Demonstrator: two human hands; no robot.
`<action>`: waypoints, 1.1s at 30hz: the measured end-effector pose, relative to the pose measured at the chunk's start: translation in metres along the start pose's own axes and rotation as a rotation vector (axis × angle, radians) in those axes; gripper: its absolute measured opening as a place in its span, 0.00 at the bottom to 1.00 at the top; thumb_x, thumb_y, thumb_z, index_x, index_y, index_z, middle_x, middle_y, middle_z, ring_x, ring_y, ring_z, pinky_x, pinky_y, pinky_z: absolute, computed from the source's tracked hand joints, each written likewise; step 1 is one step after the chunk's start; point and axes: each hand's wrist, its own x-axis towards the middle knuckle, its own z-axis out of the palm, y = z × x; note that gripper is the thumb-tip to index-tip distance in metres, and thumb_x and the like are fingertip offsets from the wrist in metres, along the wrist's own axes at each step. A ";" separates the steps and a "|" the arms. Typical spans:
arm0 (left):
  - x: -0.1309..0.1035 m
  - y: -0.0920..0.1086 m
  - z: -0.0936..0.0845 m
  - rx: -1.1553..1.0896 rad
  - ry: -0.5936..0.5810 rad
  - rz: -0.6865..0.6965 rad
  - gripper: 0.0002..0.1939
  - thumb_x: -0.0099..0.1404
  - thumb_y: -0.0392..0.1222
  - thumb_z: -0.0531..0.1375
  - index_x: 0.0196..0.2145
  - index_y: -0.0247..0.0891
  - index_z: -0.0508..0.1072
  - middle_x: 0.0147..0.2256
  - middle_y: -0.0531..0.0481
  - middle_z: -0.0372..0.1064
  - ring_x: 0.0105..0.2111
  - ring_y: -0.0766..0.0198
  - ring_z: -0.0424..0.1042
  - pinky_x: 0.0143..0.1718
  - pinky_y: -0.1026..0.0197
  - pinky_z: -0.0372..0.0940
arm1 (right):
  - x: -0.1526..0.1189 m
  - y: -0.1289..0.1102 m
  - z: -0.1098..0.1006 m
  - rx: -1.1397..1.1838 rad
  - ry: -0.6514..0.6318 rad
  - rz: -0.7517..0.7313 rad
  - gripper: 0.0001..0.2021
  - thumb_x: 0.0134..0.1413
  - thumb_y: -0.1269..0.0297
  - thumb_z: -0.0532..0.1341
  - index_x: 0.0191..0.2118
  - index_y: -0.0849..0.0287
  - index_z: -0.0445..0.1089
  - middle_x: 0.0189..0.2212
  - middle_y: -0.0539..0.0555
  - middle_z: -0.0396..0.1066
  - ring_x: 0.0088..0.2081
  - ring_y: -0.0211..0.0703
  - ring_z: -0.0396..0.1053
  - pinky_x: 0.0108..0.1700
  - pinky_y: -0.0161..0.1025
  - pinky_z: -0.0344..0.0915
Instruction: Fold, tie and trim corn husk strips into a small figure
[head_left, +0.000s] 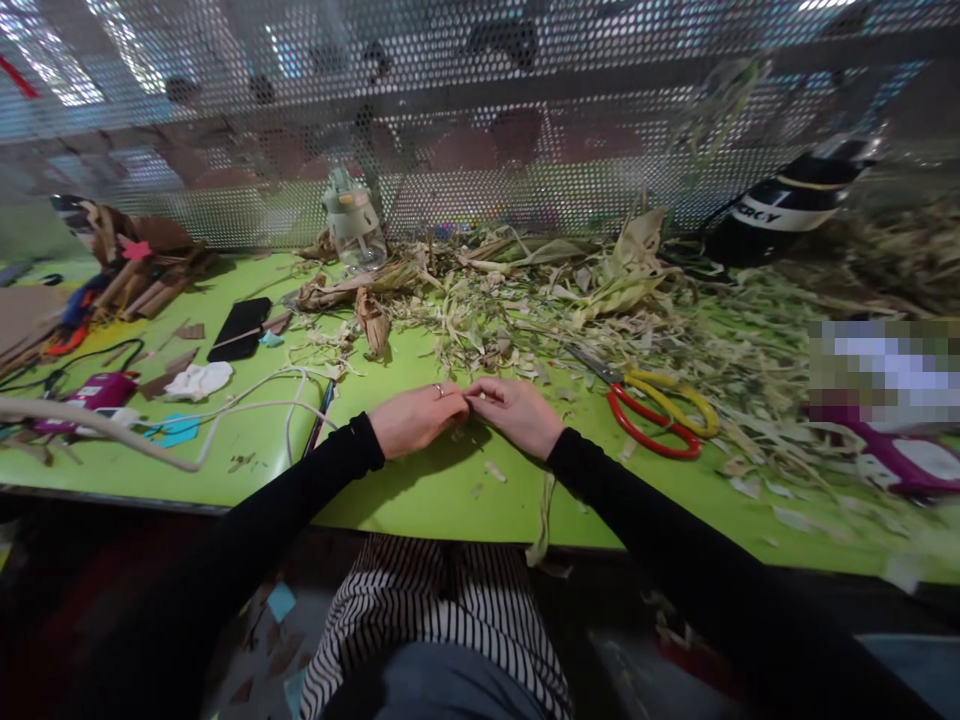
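Over the green table (420, 490), my left hand (421, 418) and my right hand (517, 415) meet at the fingertips. Both are closed in a pinch, and a small pale bit shows between them, too small to make out. A ring sits on a left finger. Behind my hands spreads a heap of shredded dry husks (480, 310). Right of my right hand lie scissors (652, 410) with one red and one yellow handle. A husk strip (544, 515) hangs at the table's front edge below my right wrist.
A clear bottle (356, 225) and a black phone (240, 328) are at the back left, with white cables (217, 425) nearer. A black bottle (787, 205) leans at the back right. Purple glue guns (900, 455) (94, 395) lie at both sides. A perforated metal screen (465, 120) stands behind.
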 end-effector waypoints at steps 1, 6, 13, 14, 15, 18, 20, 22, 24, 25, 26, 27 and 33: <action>-0.001 0.000 0.002 -0.034 0.014 -0.026 0.13 0.68 0.37 0.44 0.36 0.34 0.67 0.34 0.46 0.66 0.30 0.66 0.64 0.34 0.63 0.63 | 0.000 0.000 0.000 0.006 0.000 -0.002 0.11 0.54 0.60 0.56 0.31 0.58 0.73 0.22 0.48 0.72 0.24 0.36 0.64 0.28 0.32 0.56; -0.002 0.003 0.013 -0.229 0.092 -0.154 0.07 0.66 0.38 0.47 0.35 0.36 0.64 0.32 0.48 0.65 0.30 0.66 0.64 0.34 0.62 0.62 | -0.003 0.000 0.000 0.023 -0.010 0.002 0.11 0.55 0.59 0.56 0.30 0.59 0.73 0.22 0.48 0.71 0.24 0.35 0.63 0.27 0.31 0.55; 0.005 0.016 0.013 -0.933 0.104 -0.569 0.07 0.63 0.41 0.53 0.35 0.39 0.56 0.23 0.59 0.61 0.18 0.72 0.63 0.22 0.67 0.60 | -0.014 0.000 -0.011 -0.055 0.054 0.008 0.13 0.55 0.55 0.56 0.30 0.58 0.71 0.16 0.46 0.62 0.19 0.34 0.55 0.23 0.32 0.51; 0.006 0.017 0.013 -1.000 0.120 -0.607 0.08 0.62 0.41 0.54 0.35 0.39 0.55 0.23 0.59 0.61 0.18 0.72 0.65 0.22 0.67 0.61 | -0.018 -0.001 -0.016 -0.087 0.060 0.002 0.13 0.54 0.55 0.56 0.29 0.58 0.71 0.15 0.45 0.61 0.18 0.33 0.54 0.22 0.32 0.51; 0.008 0.017 0.013 -1.037 0.136 -0.635 0.09 0.61 0.41 0.55 0.34 0.39 0.55 0.23 0.59 0.62 0.20 0.71 0.66 0.24 0.67 0.62 | -0.021 -0.002 -0.020 -0.117 0.059 -0.010 0.13 0.54 0.55 0.57 0.29 0.58 0.71 0.15 0.45 0.61 0.18 0.33 0.54 0.22 0.33 0.51; 0.012 0.017 0.010 -1.009 0.132 -0.680 0.08 0.58 0.39 0.57 0.32 0.38 0.59 0.23 0.58 0.64 0.22 0.70 0.68 0.27 0.65 0.63 | -0.028 -0.006 -0.030 -0.159 0.014 -0.066 0.12 0.54 0.56 0.58 0.28 0.58 0.71 0.16 0.46 0.63 0.18 0.34 0.56 0.23 0.33 0.53; 0.014 0.017 0.008 -0.948 0.088 -0.678 0.06 0.57 0.37 0.58 0.32 0.37 0.62 0.23 0.57 0.66 0.23 0.69 0.68 0.28 0.65 0.62 | -0.026 -0.010 -0.031 -0.153 0.001 -0.107 0.11 0.54 0.57 0.58 0.28 0.59 0.71 0.19 0.49 0.66 0.21 0.34 0.59 0.24 0.33 0.55; 0.016 0.017 0.006 -0.906 0.048 -0.667 0.04 0.57 0.37 0.57 0.31 0.36 0.64 0.23 0.56 0.67 0.23 0.69 0.68 0.28 0.65 0.62 | -0.020 -0.016 -0.028 -0.143 0.005 -0.135 0.10 0.54 0.59 0.59 0.28 0.59 0.71 0.22 0.50 0.69 0.24 0.36 0.63 0.26 0.33 0.57; 0.016 0.017 0.006 -0.893 0.033 -0.660 0.04 0.57 0.38 0.58 0.30 0.35 0.65 0.23 0.55 0.67 0.23 0.69 0.67 0.27 0.65 0.61 | -0.011 -0.021 -0.025 -0.129 0.008 -0.140 0.09 0.52 0.61 0.60 0.27 0.59 0.71 0.24 0.51 0.70 0.26 0.37 0.65 0.28 0.33 0.58; 0.016 0.017 0.007 -0.903 0.037 -0.659 0.04 0.56 0.38 0.58 0.29 0.35 0.65 0.23 0.55 0.67 0.23 0.69 0.67 0.27 0.65 0.61 | -0.006 -0.023 -0.024 -0.102 -0.006 -0.129 0.09 0.51 0.61 0.60 0.26 0.60 0.71 0.24 0.52 0.71 0.26 0.37 0.65 0.28 0.34 0.59; 0.015 0.017 0.008 -0.936 0.049 -0.657 0.05 0.56 0.38 0.59 0.29 0.35 0.66 0.23 0.55 0.67 0.23 0.69 0.66 0.27 0.65 0.61 | -0.002 -0.024 -0.026 -0.048 -0.036 -0.110 0.09 0.52 0.60 0.60 0.27 0.59 0.71 0.24 0.51 0.71 0.25 0.37 0.65 0.28 0.34 0.59; 0.015 0.017 0.009 -0.993 0.062 -0.651 0.05 0.56 0.37 0.59 0.30 0.34 0.66 0.23 0.55 0.66 0.23 0.69 0.67 0.27 0.65 0.61 | 0.001 -0.024 -0.029 0.032 -0.069 -0.089 0.10 0.53 0.59 0.59 0.29 0.59 0.72 0.25 0.51 0.72 0.23 0.35 0.63 0.26 0.33 0.59; 0.013 0.015 0.012 -1.346 0.125 -0.648 0.10 0.54 0.39 0.64 0.29 0.32 0.66 0.23 0.55 0.67 0.23 0.72 0.67 0.31 0.64 0.64 | 0.003 -0.010 -0.053 0.141 -0.098 -0.076 0.16 0.58 0.55 0.53 0.46 0.55 0.71 0.37 0.54 0.73 0.23 0.35 0.62 0.24 0.34 0.61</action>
